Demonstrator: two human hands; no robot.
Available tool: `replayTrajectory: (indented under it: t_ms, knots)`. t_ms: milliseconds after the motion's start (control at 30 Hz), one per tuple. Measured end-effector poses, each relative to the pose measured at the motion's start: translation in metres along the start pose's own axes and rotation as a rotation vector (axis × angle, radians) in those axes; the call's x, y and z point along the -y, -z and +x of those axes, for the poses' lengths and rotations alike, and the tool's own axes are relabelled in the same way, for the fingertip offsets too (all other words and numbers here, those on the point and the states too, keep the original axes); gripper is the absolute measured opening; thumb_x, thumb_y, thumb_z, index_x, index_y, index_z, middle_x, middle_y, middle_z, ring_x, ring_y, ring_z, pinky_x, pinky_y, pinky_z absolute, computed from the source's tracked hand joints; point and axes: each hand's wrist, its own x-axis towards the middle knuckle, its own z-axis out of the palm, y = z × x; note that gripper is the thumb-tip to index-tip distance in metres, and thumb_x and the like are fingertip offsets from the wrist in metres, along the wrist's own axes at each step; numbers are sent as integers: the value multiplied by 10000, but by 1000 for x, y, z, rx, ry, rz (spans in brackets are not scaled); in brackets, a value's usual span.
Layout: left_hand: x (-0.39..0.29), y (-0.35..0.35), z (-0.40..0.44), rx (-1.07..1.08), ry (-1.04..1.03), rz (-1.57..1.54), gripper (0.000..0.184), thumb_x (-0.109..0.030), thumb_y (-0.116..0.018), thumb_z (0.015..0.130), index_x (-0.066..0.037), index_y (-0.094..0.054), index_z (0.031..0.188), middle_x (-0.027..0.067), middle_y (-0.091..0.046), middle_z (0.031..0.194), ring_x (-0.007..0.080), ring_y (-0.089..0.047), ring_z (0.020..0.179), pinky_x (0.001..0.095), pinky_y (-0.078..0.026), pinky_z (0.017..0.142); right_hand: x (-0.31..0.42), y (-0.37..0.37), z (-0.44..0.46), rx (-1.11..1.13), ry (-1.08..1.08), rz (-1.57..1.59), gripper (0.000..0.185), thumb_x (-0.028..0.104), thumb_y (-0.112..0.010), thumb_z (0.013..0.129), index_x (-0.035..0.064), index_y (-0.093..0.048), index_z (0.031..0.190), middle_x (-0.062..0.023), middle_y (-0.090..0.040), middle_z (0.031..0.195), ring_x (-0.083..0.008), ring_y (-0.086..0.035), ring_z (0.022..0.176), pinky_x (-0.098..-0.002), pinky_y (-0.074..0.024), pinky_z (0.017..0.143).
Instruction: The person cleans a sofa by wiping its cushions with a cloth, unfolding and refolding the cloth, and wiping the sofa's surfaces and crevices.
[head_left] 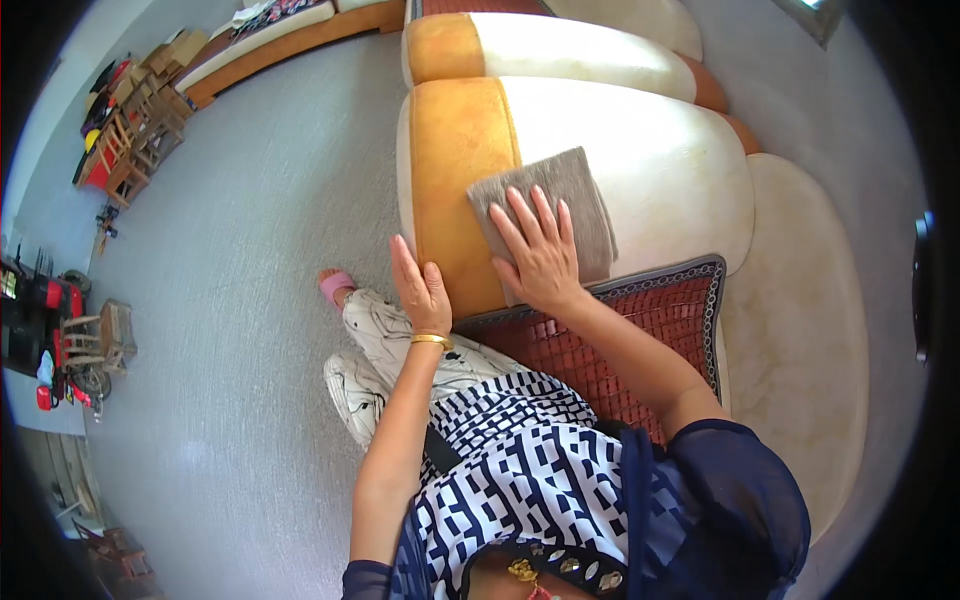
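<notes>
Stone-studded neckline (570,565) is sitting right beneath me. A folded grey-brown cloth (590,200) is lying across the colour seam of an orange-and-white cushion (640,130); my right hand (542,250) is resting flat on it, fingers spread. My left hand (423,292), fingers nearly together, is hanging beside the cushion's edge, a red mat (650,340) lying nearby.

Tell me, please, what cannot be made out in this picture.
All in the head view:
Cushion, the part beneath the grey cloth: covered by the cloth.
Right hand: palm hidden by the hand's own back.
Far-right dark object: unclear against the dark picture edge.
Upper-left clutter: too small to itemise.
</notes>
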Motion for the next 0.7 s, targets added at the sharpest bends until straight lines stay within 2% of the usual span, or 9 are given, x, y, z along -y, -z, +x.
replayTrajectory:
  t_ms: [33, 67, 133, 167, 333, 400, 533, 600, 700]
  knots:
    - [8, 3, -11, 3, 146, -84, 619, -439, -310, 998, 1, -295, 1433, 211, -278, 1485, 344, -296, 1359, 406, -205, 1123, 9, -8, -15, 6, 1, 27, 660, 315, -625, 786, 201, -406, 1398, -78, -308, 1483, -323, -218, 1388, -541, -114, 1112]
    - [18, 6, -19, 2, 163, -70, 619, -439, -310, 998, 1, -295, 1433, 211, -278, 1485, 344, -296, 1359, 406, -205, 1123, 13, -16, -22, 21, 7, 43, 660, 315, -625, 786, 201, -406, 1398, -78, -308, 1483, -323, -218, 1388, -541, -114, 1112]
    - [20, 18, -22, 133, 643, -744, 708, -554, -222, 980, -30, -267, 1454, 127, -289, 1505, 256, -279, 1381, 391, -202, 1119, 26, -22, -30, 23, 102, -11, 646, 292, -621, 788, 222, -411, 1395, -58, -296, 1491, -312, -202, 1395, -539, -86, 1116]
    - [18, 19, -23, 143, 643, -787, 775, -624, -166, 952, -41, -293, 1446, 115, -315, 1496, 248, -284, 1378, 380, -202, 1111, 30, -24, -29, 35, 84, -7, 629, 273, -615, 787, 234, -423, 1385, -41, -285, 1497, -296, -192, 1401, -538, -81, 1116]
    - [29, 25, -21, 136, 723, -1010, 834, -660, -168, 932, -9, -302, 1435, 141, -338, 1481, 231, -289, 1376, 372, -188, 1113, 51, -44, -12, -54, 201, -105, 575, 275, -603, 792, 226, -460, 1347, -31, -299, 1479, -272, -195, 1398, -516, -107, 1116]
    - [33, 24, -24, 49, 849, -1011, 836, -667, -192, 927, -6, -320, 1424, 148, -370, 1457, 236, -314, 1361, 377, -210, 1109, 63, -49, -6, -41, 354, -14, 487, 289, -573, 805, 168, -527, 1274, -46, -353, 1434, -263, -227, 1379, -497, -123, 1118]
    - [39, 26, -27, 86, 842, -1113, 805, -669, -229, 922, -23, -398, 1372, 113, -428, 1416, 241, -375, 1319, 385, -257, 1089, 83, -60, 10, 22, 541, -221, 405, 296, -523, 825, 103, -591, 1175, -65, -439, 1356, -256, -264, 1357, -481, -135, 1117]
    - [39, 27, -30, 92, 817, -1080, 808, -672, -234, 920, -15, -403, 1360, 119, -436, 1406, 241, -397, 1303, 376, -282, 1081, 80, -63, 15, 68, 652, -192, 383, 285, -474, 845, 63, -620, 1121, -76, -505, 1288, -261, -276, 1350, -470, -139, 1116]
    - [55, 24, -33, 133, 775, -1085, 824, -675, -237, 917, -6, -383, 1376, 130, -430, 1409, 244, -381, 1315, 392, -252, 1096, 66, -57, 29, 111, 667, -64, 399, 311, -523, 815, 57, -629, 1105, -85, -527, 1258, -275, -305, 1322, -471, -154, 1110]
